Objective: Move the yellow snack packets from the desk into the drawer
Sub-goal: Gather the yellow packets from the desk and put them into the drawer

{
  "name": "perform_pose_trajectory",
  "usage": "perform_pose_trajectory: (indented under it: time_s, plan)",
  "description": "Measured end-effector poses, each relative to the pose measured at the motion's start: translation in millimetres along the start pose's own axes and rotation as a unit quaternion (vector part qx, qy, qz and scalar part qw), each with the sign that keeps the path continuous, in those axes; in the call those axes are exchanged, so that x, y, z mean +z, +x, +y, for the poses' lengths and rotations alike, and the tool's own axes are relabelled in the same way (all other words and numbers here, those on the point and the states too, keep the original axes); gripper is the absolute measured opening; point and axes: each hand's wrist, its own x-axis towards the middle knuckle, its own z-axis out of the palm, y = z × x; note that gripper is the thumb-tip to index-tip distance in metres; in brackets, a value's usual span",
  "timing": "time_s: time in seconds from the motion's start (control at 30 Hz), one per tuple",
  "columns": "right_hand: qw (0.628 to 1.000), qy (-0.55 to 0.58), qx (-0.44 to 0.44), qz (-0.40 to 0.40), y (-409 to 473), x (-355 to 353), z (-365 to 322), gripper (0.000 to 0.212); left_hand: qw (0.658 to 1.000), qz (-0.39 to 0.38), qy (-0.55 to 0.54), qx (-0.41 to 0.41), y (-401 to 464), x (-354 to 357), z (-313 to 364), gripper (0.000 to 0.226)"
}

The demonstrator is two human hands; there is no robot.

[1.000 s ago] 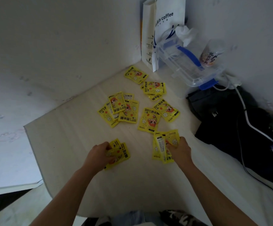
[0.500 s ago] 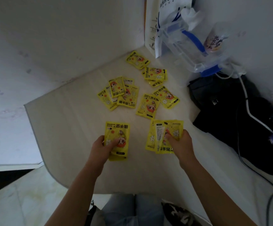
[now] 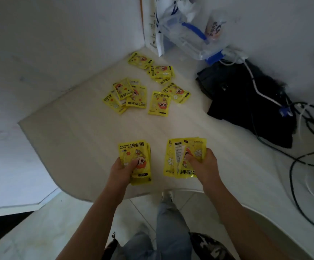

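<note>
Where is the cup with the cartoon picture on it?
In the head view, the cup stands at the far right of the desk against the wall, behind the clear plastic box with blue handles.

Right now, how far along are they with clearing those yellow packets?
Partway. No drawer is in view, so nothing shows as put away. The left hand holds one stack of packets, the right hand a fanned bunch. Roughly ten loose packets remain on the desk.

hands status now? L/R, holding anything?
Left hand: grips a stack of yellow packets.
Right hand: grips a fanned bunch of yellow packets.
</note>
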Motion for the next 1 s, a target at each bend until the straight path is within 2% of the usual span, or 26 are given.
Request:
perform_pose_trajectory:
  time_s: [0.17,0.4,0.73,1.0]
  plan:
    - [0.998,0.013,0.02,0.051,-68,-8,40,0.034,0.998,-0.057,0.02,-0.001,-41,-20,-24,0.023]
    - [0.989,0.081,0.059,0.109,-165,-29,101,0.017,0.991,-0.117,0.053,-0.03,-100,-23,-61,0.024]
    - [0.964,0.149,0.107,0.194,-248,-103,188,0.03,0.967,-0.21,0.144,-0.014,-168,35,-109,0.021]
    - [0.929,0.225,0.144,0.256,-325,-197,271,0.031,0.943,-0.264,0.201,-0.017,-257,105,-190,0.013]
